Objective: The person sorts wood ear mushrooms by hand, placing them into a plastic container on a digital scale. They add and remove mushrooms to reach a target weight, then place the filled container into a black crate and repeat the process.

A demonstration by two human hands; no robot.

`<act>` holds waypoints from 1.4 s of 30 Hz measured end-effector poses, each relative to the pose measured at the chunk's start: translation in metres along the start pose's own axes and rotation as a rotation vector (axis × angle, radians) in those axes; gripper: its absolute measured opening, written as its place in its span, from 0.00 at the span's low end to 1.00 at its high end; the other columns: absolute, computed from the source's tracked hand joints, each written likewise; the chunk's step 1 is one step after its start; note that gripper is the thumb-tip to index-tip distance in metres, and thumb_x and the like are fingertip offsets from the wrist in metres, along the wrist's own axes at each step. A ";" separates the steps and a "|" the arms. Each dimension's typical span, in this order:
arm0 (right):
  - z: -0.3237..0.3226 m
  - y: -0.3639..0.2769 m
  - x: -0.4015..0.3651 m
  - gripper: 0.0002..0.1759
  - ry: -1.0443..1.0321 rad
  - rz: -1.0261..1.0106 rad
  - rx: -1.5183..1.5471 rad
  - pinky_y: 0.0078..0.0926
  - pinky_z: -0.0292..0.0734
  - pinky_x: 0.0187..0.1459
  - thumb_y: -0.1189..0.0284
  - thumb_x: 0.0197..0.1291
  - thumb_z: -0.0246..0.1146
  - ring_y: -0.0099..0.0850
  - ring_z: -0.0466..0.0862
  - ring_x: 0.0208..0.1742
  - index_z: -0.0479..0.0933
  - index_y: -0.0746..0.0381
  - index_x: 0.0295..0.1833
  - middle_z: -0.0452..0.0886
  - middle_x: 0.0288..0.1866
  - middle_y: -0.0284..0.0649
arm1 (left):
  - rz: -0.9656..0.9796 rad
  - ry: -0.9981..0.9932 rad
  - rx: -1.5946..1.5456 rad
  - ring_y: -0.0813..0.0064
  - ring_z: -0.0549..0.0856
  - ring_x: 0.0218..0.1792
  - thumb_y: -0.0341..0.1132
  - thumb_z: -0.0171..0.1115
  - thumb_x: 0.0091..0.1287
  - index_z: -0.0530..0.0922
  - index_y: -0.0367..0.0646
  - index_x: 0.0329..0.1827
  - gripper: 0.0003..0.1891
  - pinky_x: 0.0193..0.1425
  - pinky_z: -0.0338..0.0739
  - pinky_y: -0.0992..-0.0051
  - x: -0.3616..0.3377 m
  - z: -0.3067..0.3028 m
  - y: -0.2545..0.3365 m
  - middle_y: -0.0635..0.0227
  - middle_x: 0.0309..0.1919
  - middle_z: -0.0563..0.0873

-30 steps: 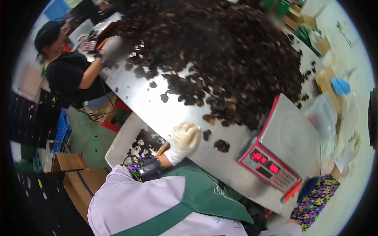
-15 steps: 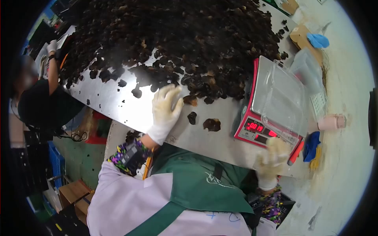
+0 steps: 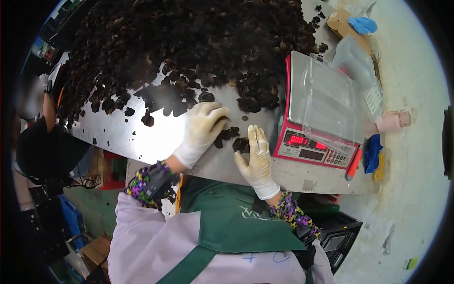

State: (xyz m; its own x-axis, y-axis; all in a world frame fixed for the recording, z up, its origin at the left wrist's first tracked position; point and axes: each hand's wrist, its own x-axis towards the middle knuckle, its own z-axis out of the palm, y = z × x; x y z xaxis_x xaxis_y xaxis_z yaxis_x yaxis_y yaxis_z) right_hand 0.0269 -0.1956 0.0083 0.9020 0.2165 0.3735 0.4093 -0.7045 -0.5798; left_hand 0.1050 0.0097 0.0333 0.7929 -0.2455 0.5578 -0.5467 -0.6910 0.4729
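Left hand (image 3: 201, 130), gloved, fingers curled together over loose dark pieces (image 3: 226, 136); I cannot tell if it grips them. Right hand (image 3: 257, 158), fingers straight and together, lies flat against them on the metal table (image 3: 123, 135), beside a red scale (image 3: 307, 146), below the big pile (image 3: 194, 42).

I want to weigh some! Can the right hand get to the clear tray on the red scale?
Probably yes. The right hand rests on the metal table right beside the red scale, and nothing stands between it and the clear tray on top.
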 end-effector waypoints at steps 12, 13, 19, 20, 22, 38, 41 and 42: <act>-0.001 0.000 0.000 0.46 -0.076 -0.022 0.021 0.52 0.61 0.77 0.63 0.61 0.70 0.59 0.65 0.77 0.59 0.65 0.81 0.65 0.76 0.58 | -0.357 0.286 0.185 0.53 0.78 0.61 0.29 0.71 0.63 0.83 0.45 0.58 0.19 0.67 0.73 0.61 -0.057 -0.060 -0.030 0.54 0.60 0.81; -0.002 -0.001 0.000 0.46 -0.081 -0.014 0.020 0.52 0.61 0.77 0.63 0.61 0.70 0.59 0.65 0.77 0.59 0.65 0.81 0.65 0.76 0.58 | -0.385 0.323 0.207 0.53 0.78 0.62 0.29 0.71 0.64 0.83 0.45 0.60 0.20 0.67 0.72 0.60 -0.050 -0.064 -0.034 0.54 0.59 0.81; -0.001 -0.001 0.000 0.45 -0.073 -0.033 0.012 0.52 0.62 0.76 0.65 0.60 0.71 0.58 0.66 0.76 0.61 0.64 0.80 0.66 0.75 0.57 | -0.392 0.414 0.475 0.49 0.76 0.67 0.39 0.74 0.64 0.77 0.46 0.68 0.29 0.70 0.70 0.58 -0.021 -0.076 -0.107 0.47 0.64 0.78; -0.001 -0.001 0.000 0.45 -0.075 -0.042 0.016 0.52 0.62 0.76 0.65 0.60 0.71 0.58 0.66 0.76 0.61 0.64 0.80 0.66 0.75 0.57 | -0.423 0.402 0.435 0.49 0.76 0.66 0.40 0.75 0.63 0.77 0.47 0.68 0.30 0.69 0.71 0.58 -0.017 -0.072 -0.112 0.47 0.66 0.77; -0.001 -0.001 0.000 0.45 -0.080 -0.037 -0.010 0.51 0.62 0.76 0.65 0.60 0.71 0.57 0.66 0.76 0.61 0.63 0.80 0.67 0.75 0.57 | -0.393 0.175 0.185 0.56 0.84 0.56 0.32 0.74 0.62 0.83 0.44 0.58 0.20 0.66 0.76 0.64 -0.010 -0.069 -0.107 0.56 0.51 0.87; -0.002 -0.006 0.001 0.44 -0.089 -0.036 -0.022 0.53 0.64 0.74 0.68 0.57 0.72 0.58 0.68 0.74 0.64 0.62 0.79 0.68 0.74 0.56 | -0.249 0.196 0.063 0.53 0.82 0.58 0.32 0.74 0.58 0.85 0.48 0.53 0.18 0.64 0.76 0.59 -0.037 -0.059 -0.004 0.58 0.56 0.84; -0.001 -0.004 0.001 0.44 -0.085 -0.049 -0.028 0.53 0.64 0.74 0.67 0.57 0.72 0.58 0.68 0.74 0.64 0.62 0.79 0.68 0.74 0.56 | -0.364 0.298 0.169 0.54 0.82 0.59 0.32 0.73 0.61 0.85 0.46 0.56 0.19 0.67 0.74 0.61 -0.032 -0.066 -0.064 0.57 0.58 0.84; -0.001 -0.004 0.001 0.44 -0.088 -0.048 -0.033 0.53 0.64 0.74 0.67 0.58 0.72 0.58 0.68 0.74 0.64 0.62 0.79 0.68 0.74 0.56 | -0.413 0.281 0.175 0.54 0.82 0.61 0.34 0.73 0.62 0.84 0.47 0.58 0.20 0.69 0.73 0.61 -0.024 -0.070 -0.079 0.56 0.59 0.84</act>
State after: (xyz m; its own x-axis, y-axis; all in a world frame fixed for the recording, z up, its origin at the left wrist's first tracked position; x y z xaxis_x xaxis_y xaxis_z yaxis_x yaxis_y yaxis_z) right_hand 0.0258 -0.1931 0.0123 0.8908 0.3078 0.3342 0.4485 -0.7138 -0.5379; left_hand 0.1104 0.1173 0.0301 0.8167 0.2469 0.5216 -0.1316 -0.8003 0.5849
